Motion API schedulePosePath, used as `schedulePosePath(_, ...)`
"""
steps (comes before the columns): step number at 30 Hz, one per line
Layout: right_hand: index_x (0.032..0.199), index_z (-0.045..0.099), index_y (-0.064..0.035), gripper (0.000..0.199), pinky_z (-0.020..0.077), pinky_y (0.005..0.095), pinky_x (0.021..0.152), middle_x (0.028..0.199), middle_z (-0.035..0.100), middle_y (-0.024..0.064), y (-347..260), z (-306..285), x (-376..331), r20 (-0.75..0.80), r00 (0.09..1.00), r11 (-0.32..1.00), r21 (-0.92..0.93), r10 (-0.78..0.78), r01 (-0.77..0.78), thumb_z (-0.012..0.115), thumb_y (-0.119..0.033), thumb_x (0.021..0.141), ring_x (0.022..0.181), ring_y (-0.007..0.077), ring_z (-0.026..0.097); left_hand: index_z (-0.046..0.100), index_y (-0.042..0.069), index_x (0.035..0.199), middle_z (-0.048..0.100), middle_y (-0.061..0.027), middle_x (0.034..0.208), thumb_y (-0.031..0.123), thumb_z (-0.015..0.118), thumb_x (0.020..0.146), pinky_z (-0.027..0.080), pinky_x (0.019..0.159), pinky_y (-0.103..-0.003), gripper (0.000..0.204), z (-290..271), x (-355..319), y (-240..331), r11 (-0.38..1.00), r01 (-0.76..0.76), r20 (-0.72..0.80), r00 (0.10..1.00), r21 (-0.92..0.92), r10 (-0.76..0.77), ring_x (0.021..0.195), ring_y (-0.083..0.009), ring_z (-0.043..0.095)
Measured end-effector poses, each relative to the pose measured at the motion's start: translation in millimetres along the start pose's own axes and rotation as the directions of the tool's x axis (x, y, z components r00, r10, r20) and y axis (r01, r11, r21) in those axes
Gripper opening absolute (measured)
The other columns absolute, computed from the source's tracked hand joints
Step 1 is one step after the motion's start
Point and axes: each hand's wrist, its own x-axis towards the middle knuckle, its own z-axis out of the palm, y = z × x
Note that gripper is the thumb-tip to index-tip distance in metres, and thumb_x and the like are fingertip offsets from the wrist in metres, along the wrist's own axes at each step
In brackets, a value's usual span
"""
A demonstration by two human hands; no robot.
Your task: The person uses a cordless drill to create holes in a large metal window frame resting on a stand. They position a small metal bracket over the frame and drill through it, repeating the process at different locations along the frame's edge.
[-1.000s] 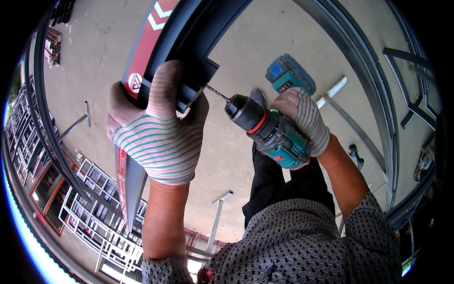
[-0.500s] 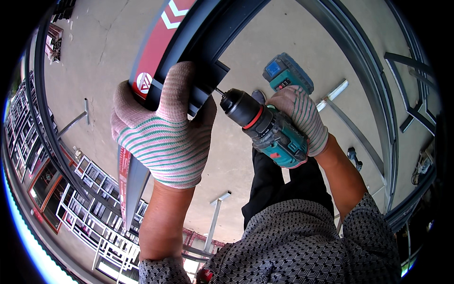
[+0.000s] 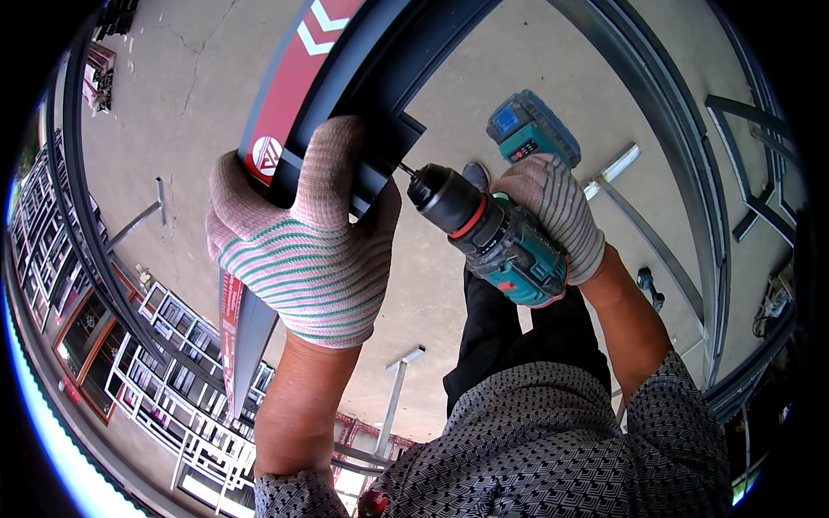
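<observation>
My left hand point(image 3: 298, 233), in a striped knit glove, is wrapped round a dark grey metal frame profile point(image 3: 332, 104) that carries a red strip of film. A short dark bracket-like piece point(image 3: 371, 181) sits by its fingers at the profile's inner side. My right hand point(image 3: 553, 207), gloved alike, grips a teal and black cordless drill point(image 3: 492, 237) by its handle. The thin drill bit point(image 3: 406, 168) points left, and its tip is at the edge of the dark piece; whether it has entered the metal cannot be seen. The drill's battery point(image 3: 534, 125) shows beyond the right hand.
Another long dark profile point(image 3: 656, 112) curves down the right side. Bent dark frames point(image 3: 751, 164) lie farther right. A metal stand point(image 3: 652, 233) is under the right-hand profile, and a smaller support point(image 3: 397, 388) stands below centre. White lattice frames point(image 3: 173, 345) are stacked at the left.
The view has shifted slightly, so hands, drill and profile all appear a little farther right. Both grips are unchanged, and the bit stays at the dark piece.
</observation>
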Motion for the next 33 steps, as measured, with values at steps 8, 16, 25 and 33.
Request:
schedulePosePath(8, 0.107, 0.067, -0.0094, 0.052, 0.0501, 0.0433, 0.092, 0.097, 0.067, 0.0104, -1.8, -1.6, 1.4, 0.007, 1.0, 1.0, -0.002, 0.019, -0.019, 0.078, -0.051, 0.077, 0.094, 0.0287, 0.068, 0.056, 0.024, 0.136, 0.061, -0.0191, 0.118, 0.024, 0.095, 0.063, 0.044, 0.089, -0.052, 0.083, 0.5, 0.8, 0.5, 1.0, -0.007, 0.003, 1.0, 0.004, 0.007, 0.109, -0.0411, 0.059)
schedulePosePath(16, 0.106, 0.067, -0.0097, 0.049, 0.0502, 0.043, 0.092, 0.096, 0.067, 0.0101, -1.8, -1.6, 2.7, -0.012, 1.0, 1.0, -0.009, 0.008, -0.008, 0.077, -0.049, 0.078, 0.093, 0.0281, 0.068, 0.058, 0.026, 0.134, 0.061, -0.0204, 0.115, 0.025, 0.095, 0.062, 0.046, 0.086, -0.052, 0.081, 1.2, 1.9, 0.1, 1.0, -0.001, -0.011, 1.0, 0.003, 0.001, 0.105, -0.0411, 0.061)
schedulePosePath(25, 0.107, 0.067, -0.009, 0.054, 0.0495, 0.0432, 0.091, 0.097, 0.067, 0.0106, -0.6, -1.1, 2.8, -0.009, 1.0, 1.0, -0.01, -0.01, 0.01, 0.075, -0.054, 0.078, 0.093, 0.0291, 0.068, 0.06, 0.026, 0.132, 0.062, -0.0211, 0.117, 0.025, 0.094, 0.062, 0.047, 0.087, -0.052, 0.078, -0.8, 2.7, 1.7, 1.0, 0.018, 0.0, 1.0, 0.011, -0.018, 0.105, -0.0419, 0.062)
schedulePosePath(33, 0.11, 0.066, -0.0078, 0.058, 0.0491, 0.0449, 0.089, 0.097, 0.067, 0.0118, -0.2, -0.9, 2.4, -0.01, 1.0, 1.0, -0.002, -0.018, 0.018, 0.072, -0.056, 0.079, 0.094, 0.0311, 0.068, 0.061, 0.026, 0.133, 0.064, -0.0192, 0.117, 0.026, 0.094, 0.062, 0.047, 0.089, -0.052, 0.079, 1.0, 1.2, 2.8, 0.999, 0.028, -0.001, 1.0, 0.025, -0.028, 0.107, -0.0412, 0.061)
